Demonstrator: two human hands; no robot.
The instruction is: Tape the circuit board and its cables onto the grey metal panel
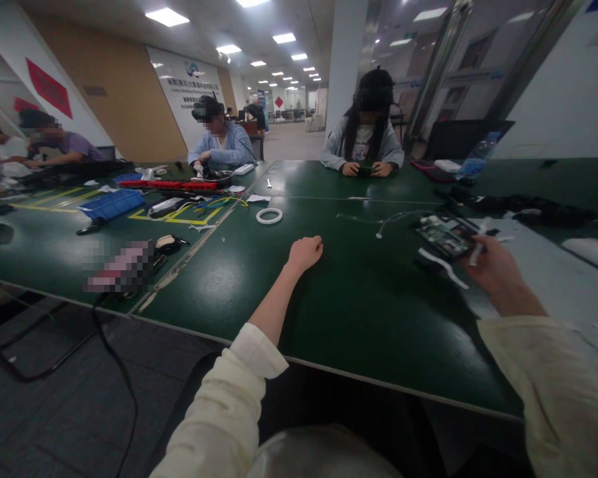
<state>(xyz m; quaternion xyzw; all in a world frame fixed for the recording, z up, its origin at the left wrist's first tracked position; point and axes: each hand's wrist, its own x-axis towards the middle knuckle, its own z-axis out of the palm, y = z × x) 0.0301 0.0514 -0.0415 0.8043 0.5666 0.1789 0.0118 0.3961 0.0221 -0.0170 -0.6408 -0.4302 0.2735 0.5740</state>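
Note:
My right hand (496,269) grips the right end of an open circuit board assembly (443,236), a green board with a dark frame, raised above the table. Thin wires run left from it to a small white connector (379,235). Just under the assembly is a curved white strip (444,268); whether the two touch, I cannot tell. My left hand (305,253) rests closed on the green tabletop, its fingers curled in and no object showing. Beyond that hand lies a roll of white tape (269,216).
Left of me are a blue bin (111,204), a computer mouse (168,243), a wrench (202,228) and coloured wires. A grey mat (543,279) and a water bottle (478,156) are on the right. Co-workers sit across the table, one person (366,136) directly opposite.

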